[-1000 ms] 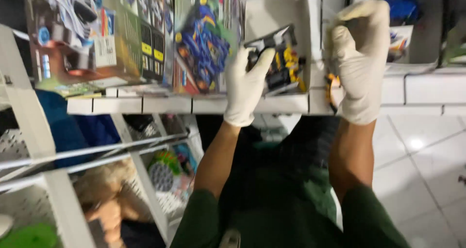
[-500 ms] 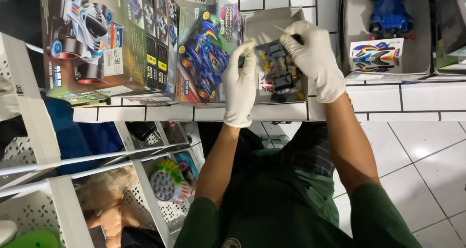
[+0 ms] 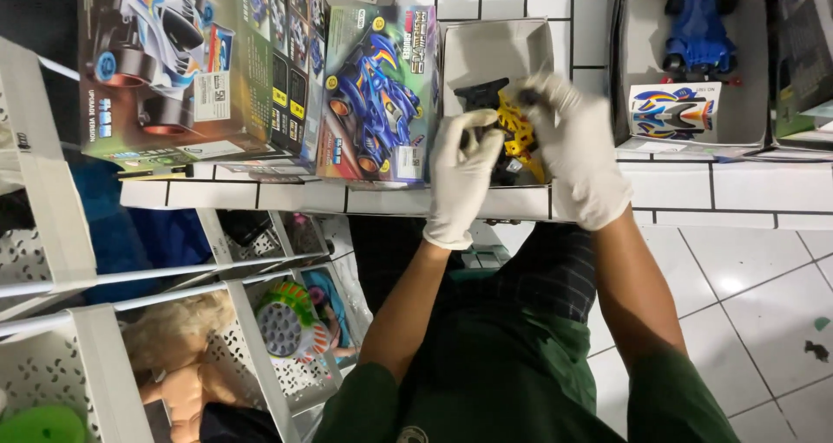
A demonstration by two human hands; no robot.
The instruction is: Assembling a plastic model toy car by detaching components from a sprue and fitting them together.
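1. Head view, hands: the left hand (image 3: 462, 172), in a white glove, is curled around the near end of a yellow and black toy car chassis (image 3: 512, 135). Its fingers are bent and closed on the part, seemingly to steady it.

2. The right hand (image 3: 580, 148), also gloved, comes in from 3 o'clock of the chassis. Its fingers pinch the upper edge of the part, nearly closed; what lies between the fingertips is too small to tell. Holding the piece from both ends likely keeps it from twisting.

3. The chassis sits between the two hands, just over the open grey cardboard box (image 3: 495, 52), whose inside faces the camera at 12 o'clock of the hands. The box lies on the white tiled ledge (image 3: 694, 187), probably to catch loose parts.

4. At 9 o'clock of the hands lies a toy car kit box with a blue racer picture (image 3: 377, 96), and farther at 10 o'clock a larger kit box with a white racer picture (image 3: 182, 70).

5. At 2 o'clock a second open box holds a blue toy car body (image 3: 698, 26) and a sticker sheet (image 3: 675, 111).

6. At 7 o'clock white shelf racks (image 3: 260, 321) hold a doll (image 3: 178, 365) and a round coloured toy (image 3: 286, 321).
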